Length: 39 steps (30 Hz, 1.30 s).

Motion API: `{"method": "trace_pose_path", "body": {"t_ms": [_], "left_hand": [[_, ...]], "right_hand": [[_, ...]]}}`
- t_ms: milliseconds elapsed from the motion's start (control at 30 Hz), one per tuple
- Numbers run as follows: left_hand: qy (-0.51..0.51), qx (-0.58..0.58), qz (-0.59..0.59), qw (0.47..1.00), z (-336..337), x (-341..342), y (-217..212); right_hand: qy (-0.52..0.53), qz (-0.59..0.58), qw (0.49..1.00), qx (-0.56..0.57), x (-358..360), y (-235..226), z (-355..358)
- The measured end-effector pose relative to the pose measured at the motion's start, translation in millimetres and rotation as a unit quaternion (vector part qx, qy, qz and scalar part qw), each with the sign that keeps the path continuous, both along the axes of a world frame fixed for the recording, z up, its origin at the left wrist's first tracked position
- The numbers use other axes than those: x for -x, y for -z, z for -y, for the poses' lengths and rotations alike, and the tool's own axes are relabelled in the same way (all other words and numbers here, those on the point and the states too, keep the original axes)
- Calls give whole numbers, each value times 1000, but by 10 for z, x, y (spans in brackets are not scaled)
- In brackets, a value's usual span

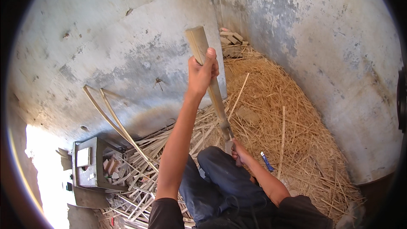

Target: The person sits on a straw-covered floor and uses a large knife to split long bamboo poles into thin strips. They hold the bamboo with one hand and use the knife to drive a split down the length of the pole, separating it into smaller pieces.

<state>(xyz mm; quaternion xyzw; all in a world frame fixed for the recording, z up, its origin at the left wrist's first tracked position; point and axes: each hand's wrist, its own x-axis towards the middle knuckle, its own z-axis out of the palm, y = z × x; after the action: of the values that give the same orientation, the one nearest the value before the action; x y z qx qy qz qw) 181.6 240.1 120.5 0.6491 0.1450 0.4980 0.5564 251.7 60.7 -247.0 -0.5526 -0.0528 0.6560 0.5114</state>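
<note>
My left hand point(203, 70) is raised in front of me, fingers wrapped round a long pale split bamboo piece point(196, 42), thumb up along its side. The bamboo slants down from upper left toward my knees. Low beside my knee, my right hand point(239, 152) is closed round the handle of a knife point(229, 145) with a grey blade. That blade lies at the bamboo's lower end; exactly how they touch is hard to make out. Under it are my legs point(220, 178) in dark trousers, bent.
Straw-like bamboo shavings point(271, 101) heap up to my right, a small blue packet point(266, 161) on them. Pale split strips point(140, 186) cover the floor at left. Two long strips point(114, 118) lean there near a grey wooden box point(95, 165). Bricks point(232, 38) sit by the worn wall point(339, 59).
</note>
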Motion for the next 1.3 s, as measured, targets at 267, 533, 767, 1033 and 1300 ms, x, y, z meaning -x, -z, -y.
{"method": "trace_pose_path", "body": {"t_ms": [267,533,767,1033,1300], "left_hand": [[-65,-30,-11,997,-168,-70,-45],[41,-83,26,995,-247,-131,-74],[-39,-136,-12,990,-175,-189,-184],[-315,-145,57,936,33,-429,-140],[-319,-151,83,932,42,-435,-140]], "right_hand": [[51,17,993,-102,42,-617,106],[108,-12,977,-182,178,-1170,255],[124,8,979,-164,186,-999,279],[129,15,967,-217,133,-1425,233],[34,-20,987,-157,281,-668,107]]}}
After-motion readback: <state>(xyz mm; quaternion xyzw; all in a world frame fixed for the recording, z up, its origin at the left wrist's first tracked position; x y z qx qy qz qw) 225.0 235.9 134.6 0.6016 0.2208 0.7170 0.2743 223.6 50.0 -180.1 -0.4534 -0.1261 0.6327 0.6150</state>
